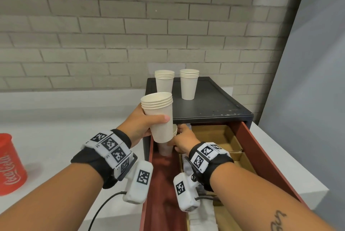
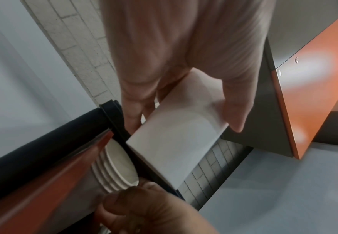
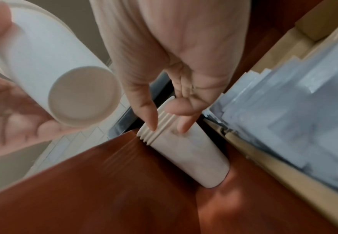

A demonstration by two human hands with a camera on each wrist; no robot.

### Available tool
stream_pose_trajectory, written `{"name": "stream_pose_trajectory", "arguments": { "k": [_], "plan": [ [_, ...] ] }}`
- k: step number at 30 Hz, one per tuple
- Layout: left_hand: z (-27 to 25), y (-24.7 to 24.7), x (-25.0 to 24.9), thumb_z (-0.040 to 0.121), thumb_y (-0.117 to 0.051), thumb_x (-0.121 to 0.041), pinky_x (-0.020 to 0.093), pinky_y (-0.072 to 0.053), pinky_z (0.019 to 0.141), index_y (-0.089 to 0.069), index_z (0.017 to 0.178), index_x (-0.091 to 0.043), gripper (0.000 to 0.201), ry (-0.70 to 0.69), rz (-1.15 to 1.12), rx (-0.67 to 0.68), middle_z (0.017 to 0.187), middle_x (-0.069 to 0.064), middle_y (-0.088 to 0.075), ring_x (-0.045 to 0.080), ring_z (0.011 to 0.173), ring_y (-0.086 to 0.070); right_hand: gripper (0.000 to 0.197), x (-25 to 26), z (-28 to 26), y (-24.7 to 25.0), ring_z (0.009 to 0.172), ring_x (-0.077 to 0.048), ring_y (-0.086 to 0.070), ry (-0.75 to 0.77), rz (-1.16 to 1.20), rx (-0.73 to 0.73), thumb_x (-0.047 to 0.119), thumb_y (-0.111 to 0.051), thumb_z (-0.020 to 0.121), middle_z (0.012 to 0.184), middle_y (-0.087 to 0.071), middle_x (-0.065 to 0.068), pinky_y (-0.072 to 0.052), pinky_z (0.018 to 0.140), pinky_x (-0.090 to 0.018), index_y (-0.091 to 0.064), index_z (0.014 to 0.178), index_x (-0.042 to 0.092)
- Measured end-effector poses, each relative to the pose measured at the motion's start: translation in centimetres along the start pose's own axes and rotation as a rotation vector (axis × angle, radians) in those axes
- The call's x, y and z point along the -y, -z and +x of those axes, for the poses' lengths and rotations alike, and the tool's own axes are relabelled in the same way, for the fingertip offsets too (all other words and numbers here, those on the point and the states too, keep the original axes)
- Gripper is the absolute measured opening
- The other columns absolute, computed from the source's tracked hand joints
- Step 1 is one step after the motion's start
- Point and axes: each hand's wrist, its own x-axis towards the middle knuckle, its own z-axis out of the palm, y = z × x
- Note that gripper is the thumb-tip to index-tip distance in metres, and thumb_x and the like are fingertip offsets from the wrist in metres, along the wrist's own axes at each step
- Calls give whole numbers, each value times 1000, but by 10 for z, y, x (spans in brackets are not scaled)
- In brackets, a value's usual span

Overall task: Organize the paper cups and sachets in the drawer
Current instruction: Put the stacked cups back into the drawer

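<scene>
My left hand (image 1: 152,118) grips a stack of white paper cups (image 1: 158,116) upright, just above the back left corner of the open red drawer (image 1: 261,156). In the right wrist view this held stack (image 3: 63,79) shows its base. Below it a second cup stack (image 3: 188,155) stands in the drawer's left lane. My right hand (image 1: 176,138) pinches its rim between thumb and fingers (image 3: 184,126). Two more cup stacks (image 1: 164,81) (image 1: 189,84) stand on the black cabinet top (image 1: 211,103). White sachets (image 3: 294,110) lie in cardboard compartments (image 1: 214,133) on the drawer's right side.
The cabinet sits on a white counter (image 1: 56,118) against a grey brick wall. A red Coca-Cola cup (image 1: 11,165) stands at the counter's left edge. The drawer's left lane (image 1: 164,193) shows bare red floor in front of the standing stack.
</scene>
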Motion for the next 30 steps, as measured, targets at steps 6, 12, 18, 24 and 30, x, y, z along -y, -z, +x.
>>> {"name": "stream_pose_trajectory", "arguments": {
  "k": [6, 12, 18, 24, 30],
  "plan": [
    [-5, -3, 6, 60, -76, -6, 20, -56, 64, -60, 110, -23, 55, 25, 97, 69, 100, 1, -69, 10, 88, -66, 13, 17, -14, 17, 54, -15, -44, -135, 34, -50, -1, -47, 88, 68, -48, -9, -37, 49, -23, -51, 95, 9],
    [-8, -8, 10, 50, -80, -20, 37, -51, 92, -54, 125, -22, 79, 66, 252, 177, 116, 4, -66, 21, 110, -62, 53, 24, -42, 43, 107, -19, -54, 99, 203, 304, -9, -45, 82, 116, -60, -4, -46, 86, -35, -52, 127, 20],
    [-10, -5, 10, 72, -56, 8, 11, -47, 58, -58, 117, -15, 51, 120, 473, 182, 98, -2, -65, 13, 87, -59, 42, 20, -51, 33, 92, -9, -61, 226, 145, 346, -4, -65, 81, 99, -66, 4, -48, 72, -27, -58, 105, 29],
    [-5, 11, 36, 86, -48, 5, 22, -41, 84, -60, 116, -10, 36, 66, 658, -247, 105, 4, -61, 21, 102, -58, 43, -1, -50, 23, 83, -5, -65, 248, 42, 385, -11, -70, 73, 94, -67, 1, -54, 68, -20, -62, 98, 22],
    [-11, 6, 68, 98, -35, -14, 23, -41, 76, -46, 130, -11, 34, 137, 725, -271, 117, 7, -58, 19, 93, -53, 48, -14, -50, 17, 84, -2, -55, 314, -248, 306, -10, -77, 65, 86, -56, 13, -46, 73, -12, -49, 84, 25]
  ]
}}
